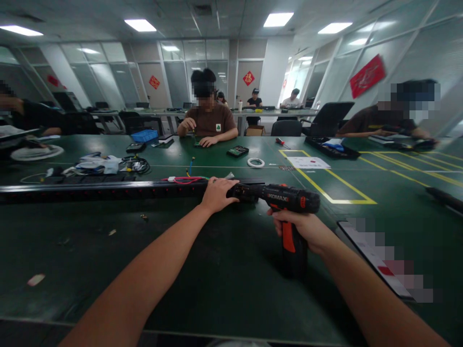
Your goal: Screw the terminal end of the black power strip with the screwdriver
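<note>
My right hand (298,224) is wrapped around the grip of a black and orange cordless drill (292,198), which lies level with its nose pointing left. The drill's front end meets the right end of a long black bar (108,192); the exact contact point is too dark to make out. Near that same end, my left hand (219,193) is closed over the bar, thumb toward the drill. Red wires (188,180) with a white connector run along the bar's top beside my left hand. The bar stretches leftward out of view.
Behind the bar lie a bundle of cables (135,165), a white ring (256,163) and a screwdriver (282,143). A black tray (333,147) stands at the back right, a flat panel (376,260) nearer me. A person (211,115) sits opposite; others sit at both sides.
</note>
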Demonstrator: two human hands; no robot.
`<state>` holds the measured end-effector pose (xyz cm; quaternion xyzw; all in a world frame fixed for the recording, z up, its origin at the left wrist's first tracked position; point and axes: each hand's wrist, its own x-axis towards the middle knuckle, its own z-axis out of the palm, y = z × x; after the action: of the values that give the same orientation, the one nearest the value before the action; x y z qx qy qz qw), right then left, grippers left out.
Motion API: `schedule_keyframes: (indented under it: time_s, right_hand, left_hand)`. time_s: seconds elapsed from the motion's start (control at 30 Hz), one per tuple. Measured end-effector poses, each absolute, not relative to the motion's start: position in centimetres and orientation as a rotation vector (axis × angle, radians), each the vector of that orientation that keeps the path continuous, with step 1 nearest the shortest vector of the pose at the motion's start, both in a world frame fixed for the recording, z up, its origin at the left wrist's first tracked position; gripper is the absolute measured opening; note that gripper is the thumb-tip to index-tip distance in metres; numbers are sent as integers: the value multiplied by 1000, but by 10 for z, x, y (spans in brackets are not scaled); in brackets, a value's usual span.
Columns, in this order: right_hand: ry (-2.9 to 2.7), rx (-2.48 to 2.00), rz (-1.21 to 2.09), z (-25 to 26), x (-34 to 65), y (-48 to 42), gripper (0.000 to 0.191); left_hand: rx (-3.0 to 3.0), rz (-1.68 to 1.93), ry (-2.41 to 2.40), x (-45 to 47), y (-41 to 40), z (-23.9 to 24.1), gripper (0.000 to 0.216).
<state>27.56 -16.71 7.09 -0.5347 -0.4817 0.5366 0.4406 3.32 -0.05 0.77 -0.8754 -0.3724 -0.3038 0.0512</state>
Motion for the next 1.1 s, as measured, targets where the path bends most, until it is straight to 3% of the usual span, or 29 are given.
schedule_keyframes:
  time_s: [1.1]
  right_hand:
    - [-1263,-1391,1270,65,273,-166,16]
  left_hand:
    - [-2671,-918,-1093,32,0,7,62]
